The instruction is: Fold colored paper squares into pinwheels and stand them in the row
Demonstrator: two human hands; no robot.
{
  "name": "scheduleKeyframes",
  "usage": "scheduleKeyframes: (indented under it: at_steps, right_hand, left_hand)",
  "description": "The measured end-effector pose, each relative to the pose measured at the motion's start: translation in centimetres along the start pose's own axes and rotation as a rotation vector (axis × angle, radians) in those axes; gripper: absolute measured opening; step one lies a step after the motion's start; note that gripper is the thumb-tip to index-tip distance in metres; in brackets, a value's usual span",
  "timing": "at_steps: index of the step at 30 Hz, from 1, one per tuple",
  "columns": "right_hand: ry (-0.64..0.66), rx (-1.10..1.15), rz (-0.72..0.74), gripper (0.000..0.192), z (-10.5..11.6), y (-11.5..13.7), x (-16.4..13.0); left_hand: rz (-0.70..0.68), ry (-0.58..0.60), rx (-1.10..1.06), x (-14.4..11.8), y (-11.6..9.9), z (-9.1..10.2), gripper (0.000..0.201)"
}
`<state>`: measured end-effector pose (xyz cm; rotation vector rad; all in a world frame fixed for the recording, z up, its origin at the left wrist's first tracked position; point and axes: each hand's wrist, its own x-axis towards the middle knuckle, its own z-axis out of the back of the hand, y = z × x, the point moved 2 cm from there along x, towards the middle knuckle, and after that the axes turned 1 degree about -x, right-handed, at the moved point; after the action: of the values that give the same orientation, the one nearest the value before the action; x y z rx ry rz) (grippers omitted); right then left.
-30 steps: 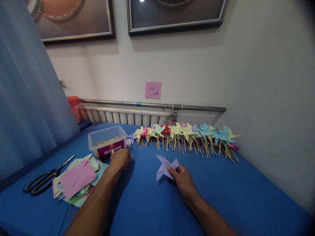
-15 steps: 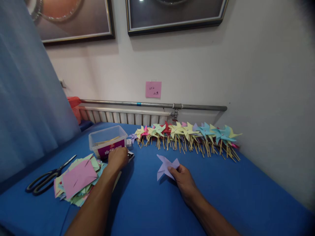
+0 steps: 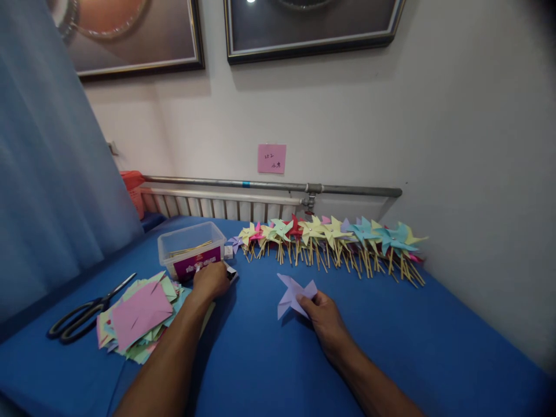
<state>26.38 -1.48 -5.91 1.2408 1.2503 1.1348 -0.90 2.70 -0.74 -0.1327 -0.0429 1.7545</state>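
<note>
A: Our right hand (image 3: 324,315) is pinching the folded lilac pinwheel paper (image 3: 293,294) by its lower corner, holding it flat on the blue table (image 3: 260,359) in the middle, same as a second ago.

B: And our left hand (image 3: 211,280) is curling over a small dark thing (image 3: 231,272) beside the clear plastic box (image 3: 191,250). It has barely shifted, only settling closer. We cannot tell what it is gripping.

A: So nothing has been lifted yet. The finished pinwheels (image 3: 330,240) are lining the wall side, well apart from the paper.

B: We are seeing open cloth toward us and to the right. The paper stack (image 3: 139,315) and scissors (image 3: 82,315) are crowding the left.
</note>
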Motion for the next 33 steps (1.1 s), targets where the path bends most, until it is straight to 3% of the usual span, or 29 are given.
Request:
scheduleKeyframes:
  at_steps: [18,25,28,33]
  right_hand:
    - [-0.022,-0.026,0.002,0.036,0.3,-0.8,0.7]
    - [-0.029,-0.023,-0.017,0.039,0.1,-0.3,0.3]
    - [-0.034,-0.03,-0.018,0.038,0.1,-0.2,0.0]
    - [-0.026,0.013,-0.023,0.036,0.0,0.0,-0.1]
  left_hand:
    - [0.012,-0.044,0.038,0.0,-0.5,-0.4,0.032]
    - [-0.043,-0.119,0.017,-0.8,-1.1,0.7,0.034]
    - [-0.151,-0.1,-0.038,-1.3,-2.6,0.3,0.032]
    - [-0.471,0.017,-0.055,-2.8,-6.0,-2.3,0.029]
